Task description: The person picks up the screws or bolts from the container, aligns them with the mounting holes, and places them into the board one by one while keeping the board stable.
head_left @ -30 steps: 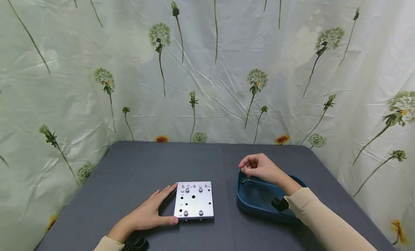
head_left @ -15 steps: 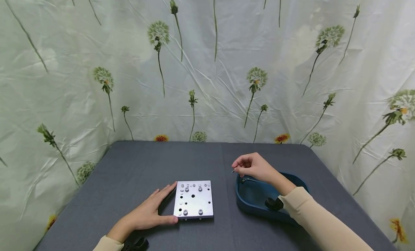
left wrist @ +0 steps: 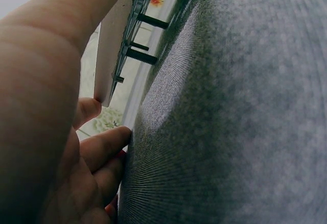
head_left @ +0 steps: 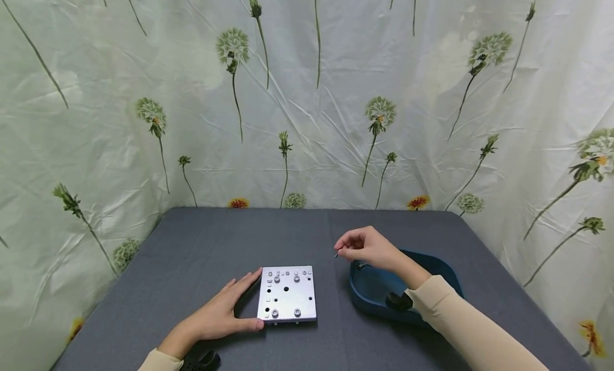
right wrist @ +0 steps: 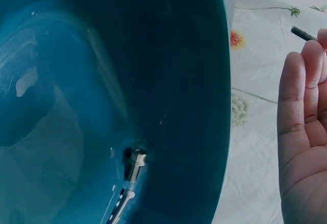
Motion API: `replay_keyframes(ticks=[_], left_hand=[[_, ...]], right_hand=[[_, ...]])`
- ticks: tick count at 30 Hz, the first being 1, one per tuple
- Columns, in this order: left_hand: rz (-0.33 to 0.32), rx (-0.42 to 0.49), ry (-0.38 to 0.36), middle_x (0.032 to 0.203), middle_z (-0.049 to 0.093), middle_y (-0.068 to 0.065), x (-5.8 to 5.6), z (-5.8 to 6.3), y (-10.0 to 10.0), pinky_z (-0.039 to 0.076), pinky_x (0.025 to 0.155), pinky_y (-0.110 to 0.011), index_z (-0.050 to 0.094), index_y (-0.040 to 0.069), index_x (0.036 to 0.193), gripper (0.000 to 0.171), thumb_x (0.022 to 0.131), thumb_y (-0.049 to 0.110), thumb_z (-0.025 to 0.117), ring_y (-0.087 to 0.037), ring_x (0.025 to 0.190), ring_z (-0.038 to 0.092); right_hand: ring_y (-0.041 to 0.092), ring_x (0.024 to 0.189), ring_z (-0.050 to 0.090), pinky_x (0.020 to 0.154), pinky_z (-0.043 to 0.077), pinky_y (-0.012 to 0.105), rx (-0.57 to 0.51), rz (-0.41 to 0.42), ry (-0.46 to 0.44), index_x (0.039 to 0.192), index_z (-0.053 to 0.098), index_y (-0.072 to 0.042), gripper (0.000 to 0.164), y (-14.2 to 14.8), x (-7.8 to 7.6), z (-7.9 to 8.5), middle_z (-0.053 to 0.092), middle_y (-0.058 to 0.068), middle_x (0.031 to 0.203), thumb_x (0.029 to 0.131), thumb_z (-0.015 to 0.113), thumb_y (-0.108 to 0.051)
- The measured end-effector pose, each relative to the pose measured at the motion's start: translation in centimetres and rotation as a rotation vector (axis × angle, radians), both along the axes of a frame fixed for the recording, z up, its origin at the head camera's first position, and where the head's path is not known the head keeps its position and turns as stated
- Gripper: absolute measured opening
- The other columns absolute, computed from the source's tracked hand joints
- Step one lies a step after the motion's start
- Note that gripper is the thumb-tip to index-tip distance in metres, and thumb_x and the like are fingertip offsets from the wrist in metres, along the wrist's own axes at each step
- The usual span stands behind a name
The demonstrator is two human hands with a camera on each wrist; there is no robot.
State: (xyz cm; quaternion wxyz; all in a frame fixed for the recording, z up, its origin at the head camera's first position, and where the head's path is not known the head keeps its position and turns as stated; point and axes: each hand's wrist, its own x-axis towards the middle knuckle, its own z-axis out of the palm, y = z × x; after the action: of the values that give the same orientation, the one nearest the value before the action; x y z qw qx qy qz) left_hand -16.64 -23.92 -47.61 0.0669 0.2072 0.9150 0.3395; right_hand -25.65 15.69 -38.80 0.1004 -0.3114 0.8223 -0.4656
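A square silver metal plate with holes and several socket-head screws lies on the table. At its left side, my left hand holds it between thumb and index finger, at the near and far corners. Seen from the left wrist, threaded screw shafts stick out beneath the plate's underside. My right hand is raised over the left rim of a blue tray, pinching a small screw. Its dark threaded end shows beyond the fingertips in the right wrist view; its head is hidden.
Inside the tray, a loose screw lies near the wall beside a thin shiny metal piece. The dark grey table ends at a flowered curtain behind and at the sides.
My right hand has moved left with the screw, from above the tray's interior to its left rim. The left hand and the plate have stayed in place.
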Motion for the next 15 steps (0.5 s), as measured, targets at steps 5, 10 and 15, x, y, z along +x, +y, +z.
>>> replay_keyframes(ticks=[5,10,15], left_hand=[[0.006,0.002,-0.011,0.174,0.037,-0.015,-0.1,-0.1,0.1,0.015,0.132,-0.073,0.031,0.017,0.171,0.115,0.082,0.063,0.086,-0.047,0.161,0.033],[0.006,0.001,-0.011,0.174,0.037,-0.015,-0.2,-0.2,0.1,0.015,0.132,-0.073,0.031,0.017,0.171,0.115,0.082,0.065,0.086,-0.047,0.161,0.033],[0.006,0.003,-0.017,0.174,0.037,-0.015,-0.1,-0.2,0.1,0.014,0.132,-0.073,0.03,0.017,0.171,0.115,0.082,0.064,0.086,-0.047,0.161,0.032]], right_hand=[[0.014,0.073,0.063,0.065,0.053,0.024,0.014,0.038,-0.006,0.113,0.076,0.008,0.02,-0.8,0.2,0.2,0.077,0.028,0.106,0.102,0.07,-0.008],[0.006,0.077,0.064,0.07,0.057,0.022,0.028,0.071,-0.038,0.114,0.077,0.007,0.021,-1.5,0.2,0.3,0.076,0.029,0.106,0.102,0.072,-0.009],[0.007,0.078,0.066,0.071,0.058,0.022,0.035,0.092,-0.043,0.114,0.078,0.006,0.022,-2.2,0.0,0.1,0.079,0.02,0.102,0.101,0.073,-0.011]])
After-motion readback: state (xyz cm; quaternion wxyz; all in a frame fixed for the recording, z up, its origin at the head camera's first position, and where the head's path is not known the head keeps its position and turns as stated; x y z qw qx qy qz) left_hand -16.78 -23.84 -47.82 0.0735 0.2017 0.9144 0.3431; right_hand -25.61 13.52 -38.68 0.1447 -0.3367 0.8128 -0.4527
